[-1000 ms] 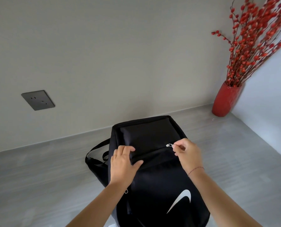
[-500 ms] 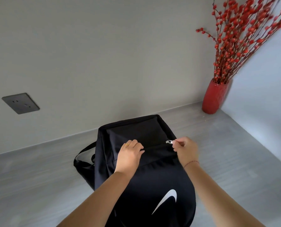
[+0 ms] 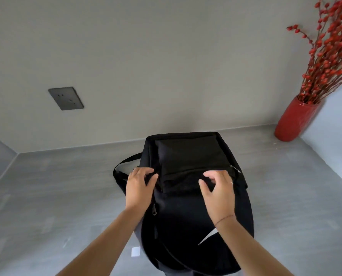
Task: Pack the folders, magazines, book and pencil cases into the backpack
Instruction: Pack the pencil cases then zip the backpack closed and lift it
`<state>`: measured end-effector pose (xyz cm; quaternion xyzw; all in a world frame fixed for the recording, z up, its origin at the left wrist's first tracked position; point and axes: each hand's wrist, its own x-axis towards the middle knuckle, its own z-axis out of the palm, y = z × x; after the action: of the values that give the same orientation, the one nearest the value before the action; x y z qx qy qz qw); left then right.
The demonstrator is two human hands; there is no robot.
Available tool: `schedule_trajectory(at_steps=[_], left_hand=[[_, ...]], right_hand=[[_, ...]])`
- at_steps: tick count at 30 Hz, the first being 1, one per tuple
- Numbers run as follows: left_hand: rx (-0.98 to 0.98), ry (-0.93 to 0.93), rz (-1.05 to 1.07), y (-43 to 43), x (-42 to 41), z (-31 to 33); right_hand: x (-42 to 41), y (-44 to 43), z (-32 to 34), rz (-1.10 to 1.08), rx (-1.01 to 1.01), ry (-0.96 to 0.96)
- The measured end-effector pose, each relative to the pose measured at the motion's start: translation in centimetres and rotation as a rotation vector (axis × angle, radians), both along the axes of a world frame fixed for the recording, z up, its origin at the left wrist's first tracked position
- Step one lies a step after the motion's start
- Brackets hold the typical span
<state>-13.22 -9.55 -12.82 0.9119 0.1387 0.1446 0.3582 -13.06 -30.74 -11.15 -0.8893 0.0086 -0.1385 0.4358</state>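
Observation:
The black backpack with a white swoosh stands upright on the grey table, right in front of me. My left hand grips its upper left edge, thumb and fingers closed on the fabric. On the upper front, my right hand rests with curled, parted fingers and holds nothing. The silver zipper pull lies free just right of that hand. A second zipper pull hangs on the left side. No folders, magazines, book or pencil cases are in view.
A red vase of red berry branches stands in the back right corner. A dark wall socket sits on the back wall. A shoulder strap loops out to the bag's left. A small white scrap lies near its base.
My right hand has let go of the zipper pull and dropped onto the bag's front. My left hand has slid from the top to the left edge.

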Motion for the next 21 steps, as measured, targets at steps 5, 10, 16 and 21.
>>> schedule_trajectory(at_steps=[5, 10, 16, 21], left_hand=[[-0.188, 0.185, 0.090, 3.0, -3.4, -2.2], [-0.277, 0.471, 0.131, 3.3, -4.7, -4.1], [-0.393, 0.507, 0.090, 2.1, -4.2, -4.7], [-0.339, 0.505, 0.024, 1.4, -4.2, -3.6]], right_hand=[[-4.4, 8.0, -2.0, 0.361, -0.140, 0.258], [-5.3, 11.4, -3.7, 0.221, -0.403, 0.428], [-5.4, 12.3, -4.3, 0.094, -0.253, 0.483], [-6.2, 11.8, -4.0, 0.081, 0.020, 0.540]])
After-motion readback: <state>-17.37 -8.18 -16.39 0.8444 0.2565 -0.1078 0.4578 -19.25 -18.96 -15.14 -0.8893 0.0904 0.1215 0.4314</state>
